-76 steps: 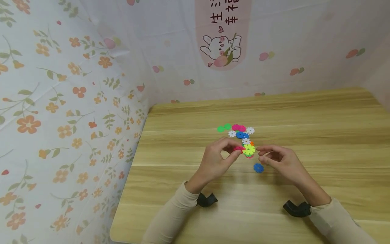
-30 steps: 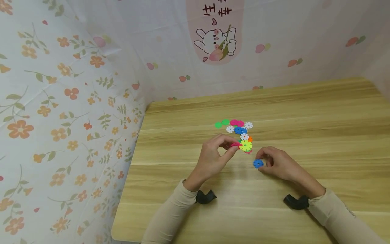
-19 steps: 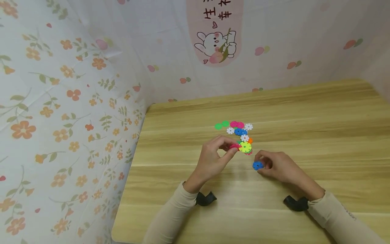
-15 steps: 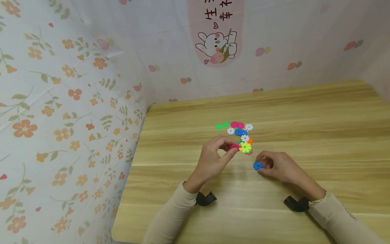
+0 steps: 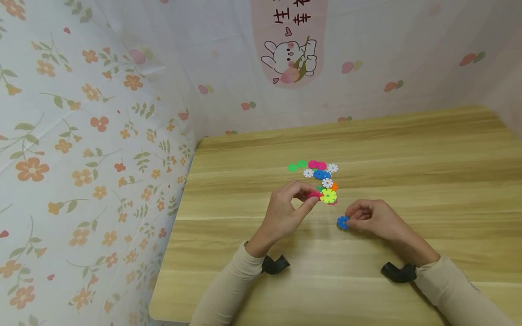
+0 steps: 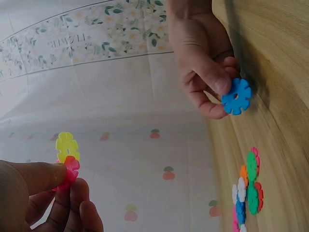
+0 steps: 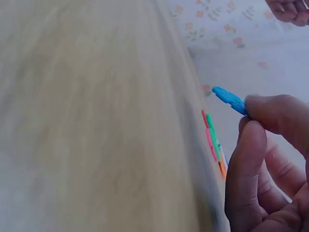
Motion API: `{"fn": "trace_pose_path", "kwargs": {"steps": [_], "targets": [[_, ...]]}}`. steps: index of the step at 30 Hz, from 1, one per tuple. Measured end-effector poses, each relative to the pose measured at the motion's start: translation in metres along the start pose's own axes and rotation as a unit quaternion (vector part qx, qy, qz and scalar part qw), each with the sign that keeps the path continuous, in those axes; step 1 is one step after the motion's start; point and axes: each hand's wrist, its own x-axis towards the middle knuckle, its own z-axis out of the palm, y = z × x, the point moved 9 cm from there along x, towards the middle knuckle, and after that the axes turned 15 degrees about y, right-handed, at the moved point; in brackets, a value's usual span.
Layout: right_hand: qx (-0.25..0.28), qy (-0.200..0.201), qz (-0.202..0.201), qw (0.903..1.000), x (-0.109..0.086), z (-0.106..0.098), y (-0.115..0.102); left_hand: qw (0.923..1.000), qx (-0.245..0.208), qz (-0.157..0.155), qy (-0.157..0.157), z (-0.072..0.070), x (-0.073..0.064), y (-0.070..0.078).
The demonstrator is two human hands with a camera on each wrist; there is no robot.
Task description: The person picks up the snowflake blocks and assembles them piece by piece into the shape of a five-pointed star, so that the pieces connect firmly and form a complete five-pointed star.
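Note:
My left hand [image 5: 287, 206] pinches a pink snowflake disc [image 6: 71, 169] between thumb and fingers. A yellow snowflake disc [image 5: 328, 196] is joined to the pink one and sticks out past the fingertips. In the right wrist view, thumb and forefinger of my right hand [image 7: 270, 159] grip a blue snowflake disc [image 7: 231, 100] by its edge. The head view has this right hand [image 5: 377, 219] lower and to the right of the yellow disc, with a gap between the two held pieces.
Behind the hands lies a loose cluster of discs on the wooden table [image 5: 244, 181]: green ones [image 5: 302, 164], pink ones [image 5: 317, 165], white ones [image 5: 327, 183], blue ones [image 5: 321, 174] and an orange one [image 5: 335, 186]. Patterned cloth [image 5: 228, 68] hangs around the table's back and left.
My right hand has gone from beside the yellow disc down to the loose blue disc and taken hold of it, then turned it slightly. The left hand keeps its grip, nearly still.

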Motion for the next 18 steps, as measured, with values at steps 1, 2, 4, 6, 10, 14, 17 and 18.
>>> {"fn": "trace_pose_path", "kwargs": {"steps": [1,2,4,6,10,14,17,18], "targets": [[0.026,-0.005,0.006,0.9996,0.0,0.0,0.0,1.0,0.001,0.0,0.0,0.0,0.0,0.0],[0.051,-0.009,0.012,0.9986,0.001,0.0,0.0,1.0,0.001,0.0,0.0,0.0,0.0,0.0],[0.101,-0.021,0.022,0.9944,0.0,0.001,0.0,1.0,0.0,0.0,-0.001,0.0,0.0,-0.001],[0.142,-0.025,0.038,0.9888,0.0,0.001,0.0,1.0,-0.001,-0.001,-0.002,0.0,0.0,-0.002],[0.197,-0.029,0.066,0.9777,-0.001,0.0,-0.006,1.0,-0.002,-0.007,-0.002,0.0,0.0,-0.001],[0.24,-0.023,0.089,0.9665,-0.003,-0.002,-0.016,1.0,0.001,-0.008,-0.004,0.001,0.0,-0.001],[0.258,-0.017,0.099,0.9608,-0.005,-0.003,-0.023,1.0,0.002,-0.005,-0.005,0.002,-0.001,-0.001],[0.263,-0.017,0.1,0.9594,-0.006,-0.003,-0.026,1.0,0.004,-0.003,-0.006,0.002,0.0,-0.001]]}}
